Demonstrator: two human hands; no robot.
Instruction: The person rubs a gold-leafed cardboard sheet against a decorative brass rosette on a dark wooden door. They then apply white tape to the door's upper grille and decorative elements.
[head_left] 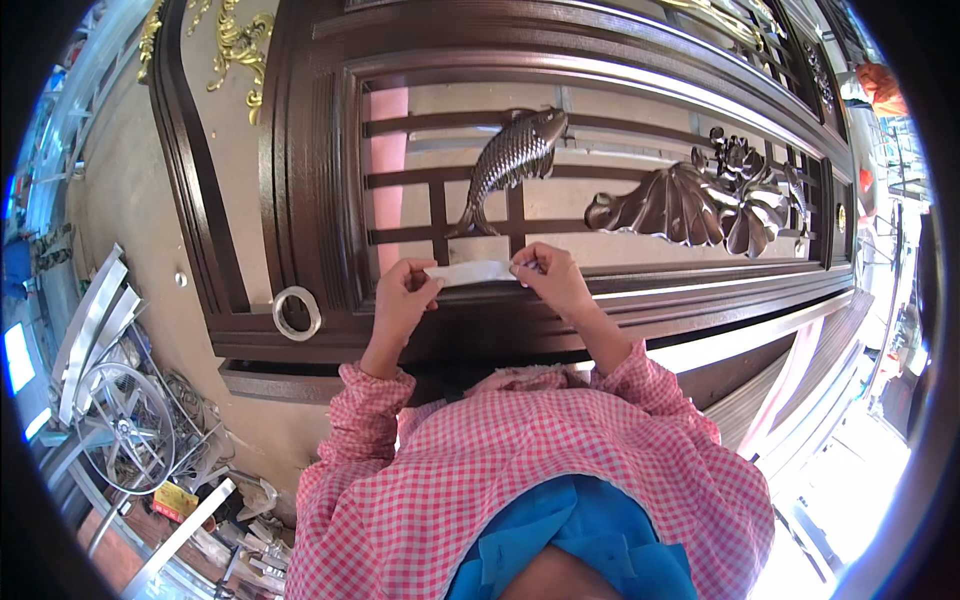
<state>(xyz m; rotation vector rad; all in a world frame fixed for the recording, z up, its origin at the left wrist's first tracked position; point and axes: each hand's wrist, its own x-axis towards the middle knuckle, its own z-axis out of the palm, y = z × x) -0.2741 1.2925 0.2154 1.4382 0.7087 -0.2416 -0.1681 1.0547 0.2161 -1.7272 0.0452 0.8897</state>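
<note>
A short strip of whitish tape (472, 272) is stretched between my two hands. My left hand (402, 298) pinches its left end, and my right hand (548, 277) pinches the right end. The strip hangs over the lower frame of a large dark brown metal gate panel (700, 290) lying in front of me. Just beyond it, a dark metal fish ornament (510, 160) is fixed across the panel's bars. To the right are lotus leaf and flower ornaments (690, 205). A roll of tape (297, 313) rests on the panel's lower left corner.
Gold scrollwork (240, 55) decorates the far left of the panel. On the floor at left lie a spoked metal wheel (125, 425), curved metal strips (95, 335) and scrap pieces. Long stacked profiles (790, 390) extend at the right.
</note>
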